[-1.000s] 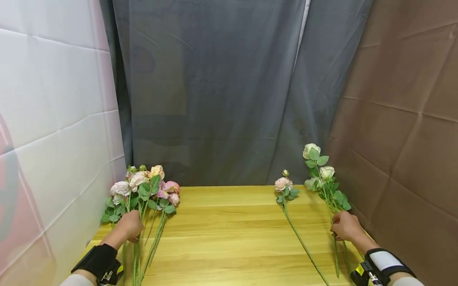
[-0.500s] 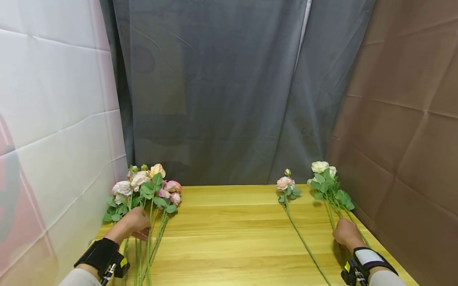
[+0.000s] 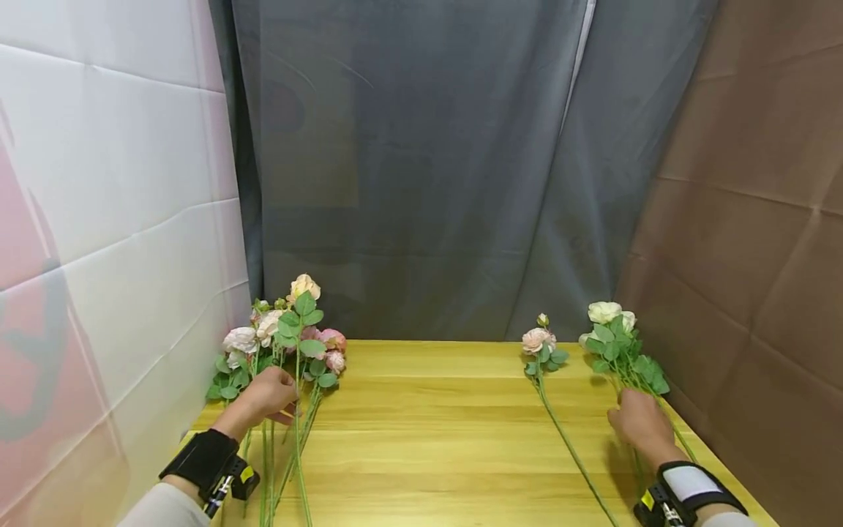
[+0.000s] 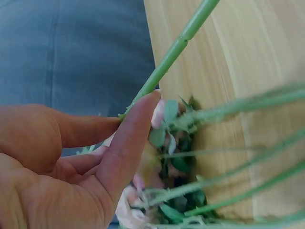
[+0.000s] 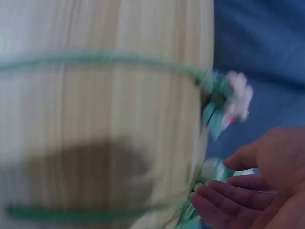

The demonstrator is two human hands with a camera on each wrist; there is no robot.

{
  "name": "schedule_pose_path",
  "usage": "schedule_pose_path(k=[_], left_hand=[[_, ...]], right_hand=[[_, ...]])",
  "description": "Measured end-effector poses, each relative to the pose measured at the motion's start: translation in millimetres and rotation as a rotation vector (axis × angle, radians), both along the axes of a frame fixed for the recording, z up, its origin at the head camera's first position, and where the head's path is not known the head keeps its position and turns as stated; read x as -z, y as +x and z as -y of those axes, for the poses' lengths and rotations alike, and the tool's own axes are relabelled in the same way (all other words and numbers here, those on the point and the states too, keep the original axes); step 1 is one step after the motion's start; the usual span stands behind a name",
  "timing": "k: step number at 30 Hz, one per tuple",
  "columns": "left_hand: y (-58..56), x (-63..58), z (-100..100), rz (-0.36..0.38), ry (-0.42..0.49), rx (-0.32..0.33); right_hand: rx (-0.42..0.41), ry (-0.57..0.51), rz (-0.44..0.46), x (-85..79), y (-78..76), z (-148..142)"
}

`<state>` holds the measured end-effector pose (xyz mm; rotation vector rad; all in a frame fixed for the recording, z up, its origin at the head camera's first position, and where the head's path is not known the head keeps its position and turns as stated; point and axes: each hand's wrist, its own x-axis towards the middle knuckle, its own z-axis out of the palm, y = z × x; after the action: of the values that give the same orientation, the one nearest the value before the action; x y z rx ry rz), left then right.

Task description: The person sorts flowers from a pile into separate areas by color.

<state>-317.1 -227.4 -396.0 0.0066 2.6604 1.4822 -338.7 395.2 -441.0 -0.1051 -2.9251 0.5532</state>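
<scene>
My left hand point(image 3: 271, 394) pinches the green stem point(image 4: 174, 50) of a pale yellow rose point(image 3: 305, 288) between thumb and finger. That rose stands above a group of pink and white artificial flowers point(image 3: 240, 340) at the left of the table. Over at the right, my right hand point(image 3: 640, 424) is just below a bunch of white roses point(image 3: 604, 313) with green leaves. In the right wrist view the right hand point(image 5: 259, 191) has relaxed, extended fingers and holds nothing. A stem point(image 5: 81, 213) lies close by it.
A single pale pink rose point(image 3: 538, 340) lies on the wooden table point(image 3: 428, 432), left of the white bunch. A grey curtain point(image 3: 421, 168) hangs behind. White cloth point(image 3: 151, 241) bounds the left side and brown cloth point(image 3: 744, 241) the right.
The right hand has let go of a white rose, which came down onto its bunch. My left hand has moved right and lifted the yellow rose upward out of the left group.
</scene>
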Motion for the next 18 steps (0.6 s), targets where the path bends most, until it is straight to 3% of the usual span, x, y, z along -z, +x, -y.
schedule_pose_path(k=[7, 12, 18], left_hand=[[-4.1, 2.9, -32.3, -0.065, 0.065, 0.003], [-7.9, 13.4, -57.4, -0.145, 0.091, -0.005], [-8.1, 30.9, -89.4, -0.228, 0.134, 0.037]], right_hand=[[-0.100, -0.001, -0.107, -16.1, -1.7, 85.1], [-0.256, -0.077, -0.154, -19.2, 1.2, 149.9], [-0.464, -0.208, -0.093, -13.4, 15.5, 209.4]])
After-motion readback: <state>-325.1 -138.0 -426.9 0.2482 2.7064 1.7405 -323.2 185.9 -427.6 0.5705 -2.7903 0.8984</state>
